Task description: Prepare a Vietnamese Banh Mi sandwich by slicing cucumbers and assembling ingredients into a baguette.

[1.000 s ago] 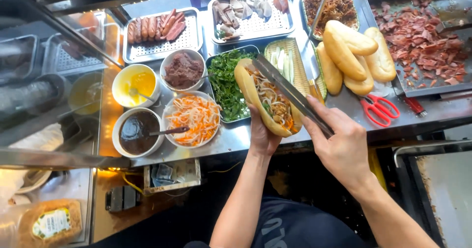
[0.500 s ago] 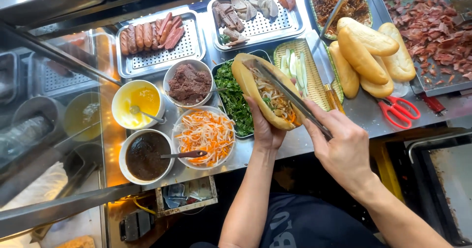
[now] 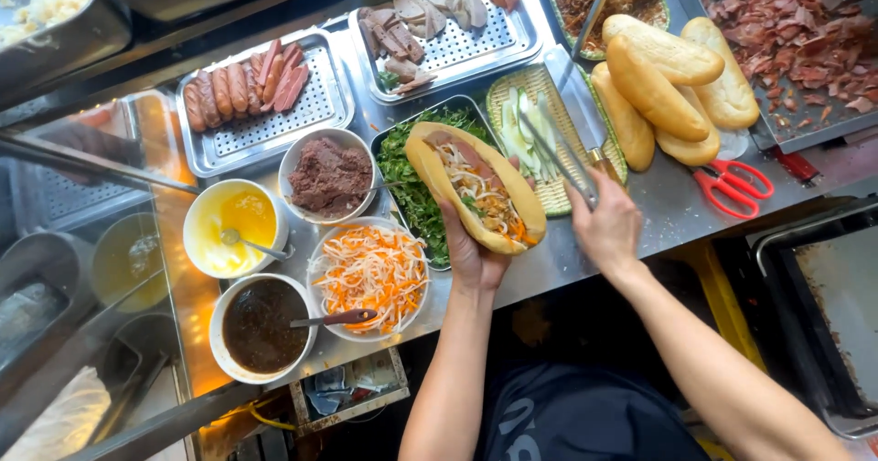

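**Clerk:** While the sandwich is mid-filling, list the stock, largest first.

**Checker:** Item one — steel counter, carrying everything. Item two — tray of chopped red meat, far right. Item three — perforated tray of sausages; a like tray of sliced cold cuts beside it. Item four — pile of plain baguettes. Item five — green basket of cucumber strips. Item six — bowls: shredded carrot and radish, dark sauce, yellow butter, brown pâté. Item seven — red scissors.

**Clerk:** And the piece in hand?

**Checker:** Split baguette, already holding meat, pickle and herbs, raised above the tub of greens. Left hand cups it from beneath, fingers curled round the crust. Right hand pinches metal tongs, whose tips lie over the cucumber; I cannot tell whether they hold a strip.

**Clerk:** Step?

**Checker:** Judged as filling — cucumber stage. The next move would call for closing the tongs on a strip and carrying it left into the open bread.
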